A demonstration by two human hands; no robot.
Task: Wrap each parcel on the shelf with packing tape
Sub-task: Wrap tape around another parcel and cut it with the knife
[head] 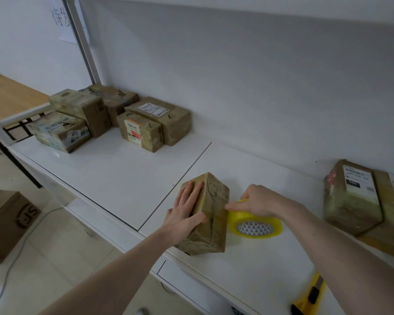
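Cardboard parcel (pixel 210 212) under left hand (pixel 184 214), right hand (pixel 257 202) gripping tape roll (pixel 255 223)

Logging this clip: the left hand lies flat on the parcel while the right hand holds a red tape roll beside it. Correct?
Not quite: the head view shows a yellow tape roll, not a red one. The rest stands: the left hand lies flat on the parcel, and the right hand holds the roll beside it.
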